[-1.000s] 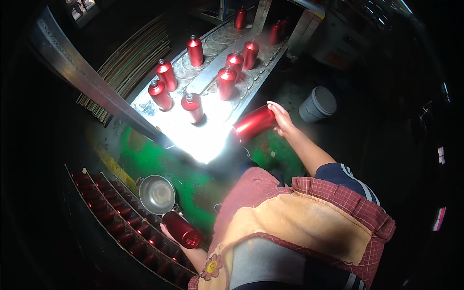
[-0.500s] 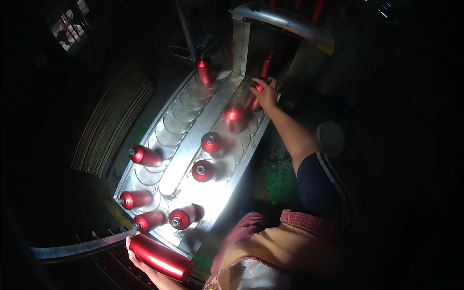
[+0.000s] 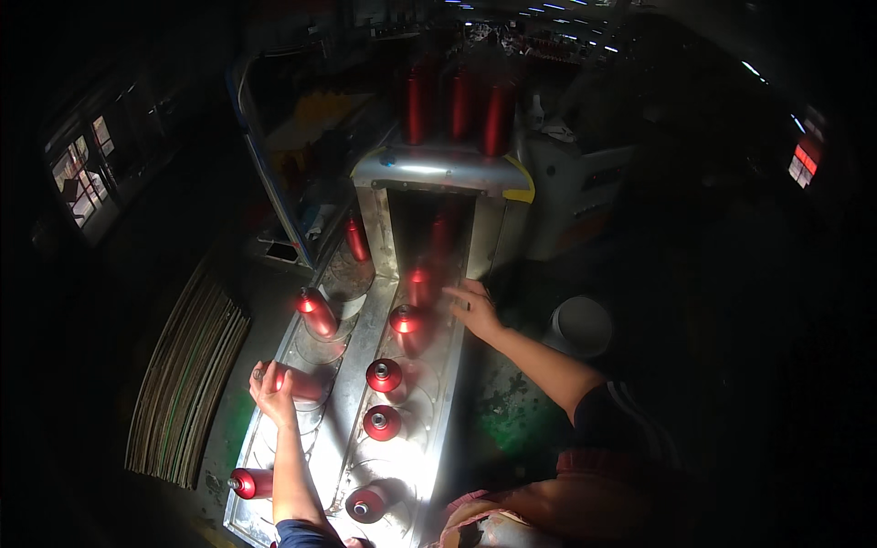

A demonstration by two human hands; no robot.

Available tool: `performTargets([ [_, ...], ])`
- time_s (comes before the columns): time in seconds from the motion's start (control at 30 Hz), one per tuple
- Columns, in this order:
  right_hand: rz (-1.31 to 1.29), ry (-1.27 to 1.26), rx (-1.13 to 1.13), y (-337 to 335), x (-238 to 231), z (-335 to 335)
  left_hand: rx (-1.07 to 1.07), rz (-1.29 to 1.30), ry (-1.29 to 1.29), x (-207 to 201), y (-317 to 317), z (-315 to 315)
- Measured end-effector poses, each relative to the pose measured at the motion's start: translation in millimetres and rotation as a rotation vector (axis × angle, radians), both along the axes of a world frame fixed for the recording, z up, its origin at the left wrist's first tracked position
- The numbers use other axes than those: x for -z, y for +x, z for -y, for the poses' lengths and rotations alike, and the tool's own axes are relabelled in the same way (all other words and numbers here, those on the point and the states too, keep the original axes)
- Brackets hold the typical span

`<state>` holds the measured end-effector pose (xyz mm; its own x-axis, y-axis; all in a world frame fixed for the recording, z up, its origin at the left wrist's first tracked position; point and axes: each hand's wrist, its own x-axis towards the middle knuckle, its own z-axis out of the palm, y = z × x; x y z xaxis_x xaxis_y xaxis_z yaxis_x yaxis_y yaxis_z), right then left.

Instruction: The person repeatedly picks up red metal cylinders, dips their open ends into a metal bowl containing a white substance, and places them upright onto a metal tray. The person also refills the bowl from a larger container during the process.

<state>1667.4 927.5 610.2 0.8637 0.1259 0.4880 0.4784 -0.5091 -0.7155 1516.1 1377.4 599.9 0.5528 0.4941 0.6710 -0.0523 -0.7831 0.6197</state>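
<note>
My left hand (image 3: 271, 391) is closed round the top end of a red metal bottle (image 3: 304, 385) on the left row of the metal conveyor (image 3: 368, 331). The neck is hidden by my fingers. My right hand (image 3: 475, 309) is empty at the conveyor's right edge, its fingers stretched out. Just left of those fingers stands a red bottle (image 3: 418, 287), with another bottle (image 3: 406, 321) nearer to me. Further down the right row are upright bottles (image 3: 383, 375) with narrow bare necks. One more bottle (image 3: 317, 312) leans in the left row beyond my left hand.
A metal tunnel opening (image 3: 429, 171) spans the conveyor's far end, with three red bottles (image 3: 459, 105) on top. Stacked sheets (image 3: 187, 379) lie at the left. A pale round bucket (image 3: 582, 326) stands on the floor at the right. An upright post (image 3: 269, 173) rises at the far left.
My view has tilted up. My right hand has let go of a bottle by the tunnel. My left hand has moved from the near end, where it held a bottle, up along the left row.
</note>
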Motion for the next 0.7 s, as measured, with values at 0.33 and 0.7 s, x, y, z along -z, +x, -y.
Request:
performTargets([
  [0.33,-0.144,-0.034,0.43,-145,30,170,-0.121,-0.192,0.083,34,57,7],
  [0.7,-0.605,0.424,-0.955,-228,-69,-50,0.162,0.34,-0.543,-138,-101,233],
])
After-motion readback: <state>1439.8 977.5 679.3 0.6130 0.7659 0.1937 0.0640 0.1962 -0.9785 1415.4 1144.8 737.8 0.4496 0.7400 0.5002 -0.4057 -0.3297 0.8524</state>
